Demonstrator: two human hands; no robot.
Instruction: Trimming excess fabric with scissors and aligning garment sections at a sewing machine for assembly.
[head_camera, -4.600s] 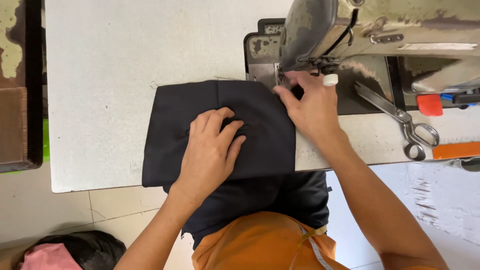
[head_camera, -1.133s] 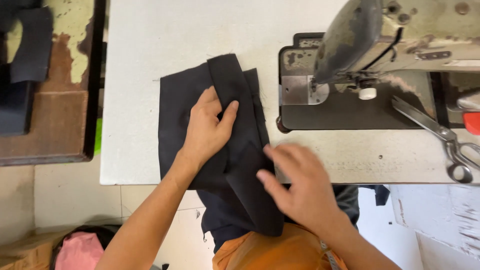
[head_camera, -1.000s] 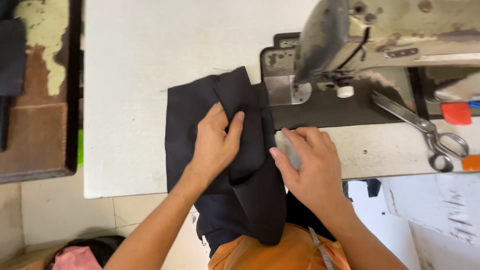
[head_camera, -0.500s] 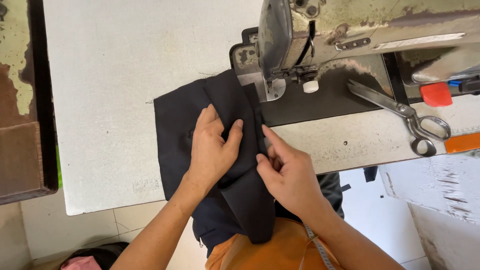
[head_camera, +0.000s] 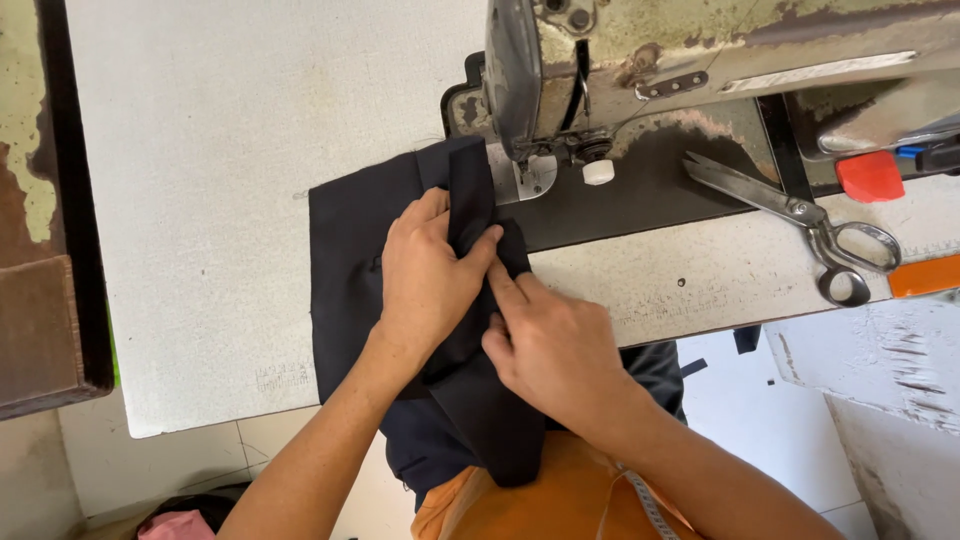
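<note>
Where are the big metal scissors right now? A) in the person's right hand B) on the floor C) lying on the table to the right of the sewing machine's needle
C: the scissors lie on the table, apart from both hands, which press the dark cloth.

1. Left hand (head_camera: 425, 285) lies flat on dark cloth (head_camera: 350, 270) at centre frame.
2. Right hand (head_camera: 550, 345) pinches the cloth's folded strip.
3. Sewing machine (head_camera: 640, 60) and scissors (head_camera: 800, 215) sit upper right.
</note>
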